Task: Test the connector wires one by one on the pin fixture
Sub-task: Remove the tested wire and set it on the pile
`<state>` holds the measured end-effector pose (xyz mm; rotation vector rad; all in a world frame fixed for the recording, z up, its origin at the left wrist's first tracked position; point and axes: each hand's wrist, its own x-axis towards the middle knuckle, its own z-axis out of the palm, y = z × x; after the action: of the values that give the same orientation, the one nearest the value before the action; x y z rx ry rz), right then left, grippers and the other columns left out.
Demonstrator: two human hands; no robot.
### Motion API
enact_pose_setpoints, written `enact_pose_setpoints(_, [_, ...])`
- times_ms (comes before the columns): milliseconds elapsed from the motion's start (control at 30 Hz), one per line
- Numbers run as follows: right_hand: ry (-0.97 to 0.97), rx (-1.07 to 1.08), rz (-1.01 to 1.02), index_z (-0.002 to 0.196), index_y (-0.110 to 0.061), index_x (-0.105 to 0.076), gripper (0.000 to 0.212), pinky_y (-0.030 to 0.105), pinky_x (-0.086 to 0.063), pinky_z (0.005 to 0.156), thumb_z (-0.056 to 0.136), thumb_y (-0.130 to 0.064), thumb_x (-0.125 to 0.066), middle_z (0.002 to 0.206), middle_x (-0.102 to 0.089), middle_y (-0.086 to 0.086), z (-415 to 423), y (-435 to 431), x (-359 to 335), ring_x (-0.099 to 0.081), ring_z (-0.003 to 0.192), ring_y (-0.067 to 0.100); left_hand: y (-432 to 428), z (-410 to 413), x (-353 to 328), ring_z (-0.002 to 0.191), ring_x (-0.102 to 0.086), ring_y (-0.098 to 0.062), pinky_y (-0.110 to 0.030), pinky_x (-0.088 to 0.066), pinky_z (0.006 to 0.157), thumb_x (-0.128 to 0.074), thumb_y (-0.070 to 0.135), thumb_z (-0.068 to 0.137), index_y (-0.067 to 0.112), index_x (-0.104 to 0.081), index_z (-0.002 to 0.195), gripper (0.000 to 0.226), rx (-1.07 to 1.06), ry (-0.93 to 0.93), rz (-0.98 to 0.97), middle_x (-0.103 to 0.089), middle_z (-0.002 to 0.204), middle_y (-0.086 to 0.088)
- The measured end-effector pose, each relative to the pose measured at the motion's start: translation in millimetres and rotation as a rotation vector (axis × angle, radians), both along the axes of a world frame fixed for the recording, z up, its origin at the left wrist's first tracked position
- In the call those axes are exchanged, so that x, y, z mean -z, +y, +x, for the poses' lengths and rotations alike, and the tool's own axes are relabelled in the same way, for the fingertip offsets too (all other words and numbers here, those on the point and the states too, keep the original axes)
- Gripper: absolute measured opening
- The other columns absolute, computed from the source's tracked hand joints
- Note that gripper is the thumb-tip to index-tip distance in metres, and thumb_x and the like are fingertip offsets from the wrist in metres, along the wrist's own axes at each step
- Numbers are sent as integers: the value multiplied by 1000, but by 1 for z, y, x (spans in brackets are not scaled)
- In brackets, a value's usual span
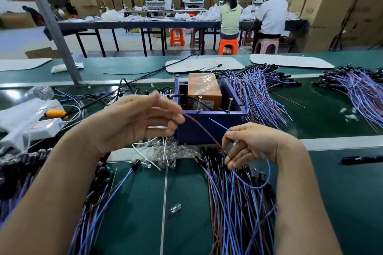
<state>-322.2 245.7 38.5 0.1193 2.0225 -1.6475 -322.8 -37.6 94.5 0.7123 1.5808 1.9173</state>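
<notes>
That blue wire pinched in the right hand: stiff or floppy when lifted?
Probably floppy: the blue wire sags in a loop below the right hand. Its short tip above the grip juts straight, so short lengths seem stiffer. Likely light, since a fingertip pinch holds it.

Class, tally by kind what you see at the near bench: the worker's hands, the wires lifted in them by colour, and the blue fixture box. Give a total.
hands: 2, the left hand and the right hand
brown wire: 1
blue wire: 1
blue fixture box: 1
Total: 5
</notes>
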Motion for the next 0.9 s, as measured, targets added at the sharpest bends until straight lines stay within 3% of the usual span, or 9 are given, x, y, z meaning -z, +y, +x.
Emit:
enact_pose_setpoints(133, [-4, 2, 19, 87, 0, -57, 33, 26, -55, 47, 104, -22, -39, 74, -68, 31, -2, -5, 1, -71, 61, 34, 5, -4, 1, 116, -60, -28, -36, -52, 93, -52, 42, 88, 1, -64, 121, 54, 88, -224, 281, -62, 126, -19])
enact_pose_setpoints(233, [-2, 7, 35, 85, -1, -57, 35, 26, -54, 45, 104, -24, -40, 72, -68, 30, -3, -7, 3, -70, 58, 33, 15, -4, 5, 123, -56, -29, -35, -51, 94, -59, 26, 80, 2, -65, 120, 47, 20, -198, 334, -60, 128, -18])
enact_pose_setpoints(333, [-6, 2, 38, 84, 0, -57, 36, 25, -54, 46, 103, -26, -42, 73, -69, 29, -3, -11, 3, -70, 59, 33, 29, -3, 12, 112, -64, -23, -28, -53, 89, -60, 8, 79, 8, -72, 110, 33, -176, -66, 312, -69, 114, -12])
enact_pose_setpoints(433, [-34, -32, 66, 85, 0, -58, 36, 26, -55, 48, 103, -27, -41, 76, -69, 30, -2, -15, 2, -71, 62, 34, 41, -2, 19, 85, -69, -13, -25, -55, 85, -54, 14, 83, 14, -78, 87, 25, -380, 16, 281, -73, 82, -2])
enact_pose_setpoints(500, [-51, -42, 78, 88, 0, -57, 35, 26, -55, 48, 103, -26, -41, 76, -69, 31, -1, -17, 0, -71, 62, 35, 46, -1, 21, 76, -65, -10, -24, -53, 84, -55, 19, 81, 16, -77, 76, 23, -445, 68, 251, -69, 73, -1])
enact_pose_setpoints(600, [-47, -30, 64, 88, 1, -56, 35, 26, -55, 47, 103, -25, -40, 76, -68, 32, -1, -19, -1, -71, 62, 36, 48, 2, 24, 77, -64, -12, -23, -54, 78, -57, 16, 80, 15, -74, 75, 18, -392, 123, 214, -71, 85, -4])
enact_pose_setpoints(700, [-42, 5, 37, 87, 2, -54, 34, 27, -55, 47, 104, -25, -40, 73, -68, 31, -1, -20, 0, -71, 61, 35, 51, 5, 24, 66, -61, -11, -19, -52, 63, -56, 10, 81, 11, -71, 93, 20, -319, 132, 164, -72, 95, -8])
enact_pose_setpoints(900, [-43, 37, 13, 88, 3, -55, 34, 25, -54, 45, 103, -24, -41, 72, -68, 30, -1, -17, 2, -70, 59, 34, 55, 6, 24, 70, -67, -10, -17, -55, 65, -50, 22, 87, 12, -77, 93, 30, -322, 76, 293, -73, 87, -6])
